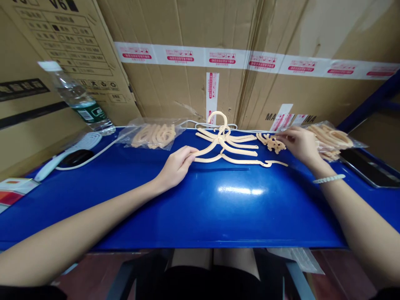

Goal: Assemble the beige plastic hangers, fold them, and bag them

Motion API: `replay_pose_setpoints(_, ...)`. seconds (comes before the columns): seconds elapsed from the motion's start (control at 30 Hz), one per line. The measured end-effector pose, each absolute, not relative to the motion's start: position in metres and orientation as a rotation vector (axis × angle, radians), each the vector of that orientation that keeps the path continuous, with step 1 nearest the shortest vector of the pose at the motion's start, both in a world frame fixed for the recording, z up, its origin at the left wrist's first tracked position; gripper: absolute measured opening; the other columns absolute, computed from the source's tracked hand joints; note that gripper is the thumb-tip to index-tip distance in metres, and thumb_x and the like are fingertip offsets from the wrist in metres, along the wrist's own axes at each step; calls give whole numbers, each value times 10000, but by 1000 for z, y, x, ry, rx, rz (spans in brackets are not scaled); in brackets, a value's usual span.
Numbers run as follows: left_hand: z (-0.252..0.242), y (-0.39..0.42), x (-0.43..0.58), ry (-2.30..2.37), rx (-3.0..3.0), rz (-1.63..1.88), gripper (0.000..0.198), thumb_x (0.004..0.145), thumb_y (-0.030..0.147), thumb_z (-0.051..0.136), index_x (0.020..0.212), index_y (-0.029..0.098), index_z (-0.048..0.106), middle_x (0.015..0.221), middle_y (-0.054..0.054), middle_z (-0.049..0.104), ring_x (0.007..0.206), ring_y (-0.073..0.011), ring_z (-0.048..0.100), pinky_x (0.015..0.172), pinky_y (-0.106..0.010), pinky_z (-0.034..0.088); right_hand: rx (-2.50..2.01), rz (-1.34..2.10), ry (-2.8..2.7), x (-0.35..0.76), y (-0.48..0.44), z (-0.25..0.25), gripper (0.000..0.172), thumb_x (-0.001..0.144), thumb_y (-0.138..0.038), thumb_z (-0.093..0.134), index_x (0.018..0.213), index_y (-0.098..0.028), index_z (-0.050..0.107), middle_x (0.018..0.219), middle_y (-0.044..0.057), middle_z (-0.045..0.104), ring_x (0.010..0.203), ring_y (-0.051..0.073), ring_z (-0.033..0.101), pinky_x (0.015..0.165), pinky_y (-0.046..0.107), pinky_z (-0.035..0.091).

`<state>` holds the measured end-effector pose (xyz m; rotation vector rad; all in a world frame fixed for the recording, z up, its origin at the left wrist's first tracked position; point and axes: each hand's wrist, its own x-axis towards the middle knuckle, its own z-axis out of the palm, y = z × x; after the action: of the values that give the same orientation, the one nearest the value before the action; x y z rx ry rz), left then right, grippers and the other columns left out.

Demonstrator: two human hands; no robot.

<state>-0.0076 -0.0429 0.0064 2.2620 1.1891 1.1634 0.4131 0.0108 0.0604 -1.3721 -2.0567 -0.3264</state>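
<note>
My left hand (pixel 179 164) is closed on the left arm end of a cream plastic clothes hanger (pixel 215 143) on the blue table. Its parts lie fanned out, with a large curved hook at the top and a small hook piece (pixel 266 164) at the lower right arm end. More hanger arms (pixel 243 139) spread behind it. At the right, my right hand (pixel 296 141) has its fingers pinched together at a pile of small cream hook pieces (pixel 271 142). What sits between those fingertips is hidden. A pale bead bracelet (pixel 329 179) circles the right wrist.
A clear bag of curved cream hooks (pixel 154 135) lies left of the hanger, another bag of parts (pixel 331 137) behind my right hand. A phone (pixel 370 166), water bottle (pixel 78 98), pale brush (pixel 70 152) and white cable (pixel 93 157) are around. Cardboard boxes (pixel 184 87) wall the back.
</note>
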Motion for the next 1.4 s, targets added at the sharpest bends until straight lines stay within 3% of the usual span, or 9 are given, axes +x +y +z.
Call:
replay_pose_setpoints(0.1, 8, -44, -7, 1219, 2244, 1174, 232, 994, 291, 450, 1045, 189, 652, 958, -51, 688, 887, -214, 641, 833, -328, 504, -1320, -261, -1699, 393, -7, 75, 181, 911, -390, 638, 894, -228, 717, 769, 70, 690, 649, 202, 599, 643, 360, 472)
replay_pose_setpoints(0.27, 12, -46, -5, 1229, 2239, 1211, 219, 1000, 291, 449, 1028, 191, 642, 956, -46, 683, 884, -208, 633, 836, -322, 502, -1117, 241, -1293, 353, -39, 99, 206, 864, -451, 729, 876, -250, 682, 564, -22, 588, 410, 125, 487, 385, 264, 371)
replay_pose_setpoints(0.33, 13, -46, -4, 1229, 2237, 1229, 215, 1000, 281, 449, 1026, 186, 640, 949, -45, 678, 876, -203, 631, 831, -317, 498, -1071, 454, -1252, 342, -47, 102, 200, 815, -426, 786, 874, -252, 706, 640, -3, 662, 484, 134, 582, 417, 251, 451)
replay_pose_setpoints(0.47, 12, -46, -5, 1230, 2229, 1241, 211, 998, 276, 455, 1035, 183, 641, 961, -48, 675, 880, -203, 632, 826, -317, 495, -1100, 846, -1193, 334, -48, 94, 177, 796, -360, 793, 873, -209, 741, 871, 62, 773, 787, 187, 746, 648, 270, 605)
replay_pose_setpoints(0.83, 11, -47, -6, 1261, 2244, 1232, 211, 991, 298, 465, 1023, 199, 648, 941, -41, 674, 854, -205, 623, 798, -316, 493, -1197, 1210, -1274, 344, -23, 52, 243, 778, -375, 813, 908, -249, 651, 1119, 89, 771, 1144, 285, 698, 908, 438, 613)
replay_pose_setpoints(1.07, 10, -47, -7, 1226, 2260, 1256, 203, 993, 263, 459, 1031, 190, 644, 934, -40, 653, 853, -200, 614, 798, -308, 480, -1153, 1400, -1357, 341, -29, 64, 370, 630, -445, 926, 718, -216, 648, 1035, 86, 771, 1174, 311, 671, 972, 472, 579)
replay_pose_setpoints(1.3, 10, -48, -7, 1203, 2285, 1245, 195, 997, 249, 458, 1030, 185, 639, 922, -44, 637, 847, -198, 602, 796, -308, 482, -1216, 1578, -1290, 343, -29, 70, 235, 661, -257, 881, 698, -190, 659, 978, 120, 773, 978, 334, 751, 802, 455, 632)
replay_pose_setpoints(1.4, 11, -49, -6, 1177, 2307, 1253, 194, 1000, 241, 452, 1030, 181, 635, 938, -51, 637, 864, -197, 601, 809, -305, 485, -1233, 1643, -1253, 342, -29, 71, 182, 686, -193, 843, 697, -179, 662, 865, 102, 772, 840, 291, 772, 733, 399, 640)
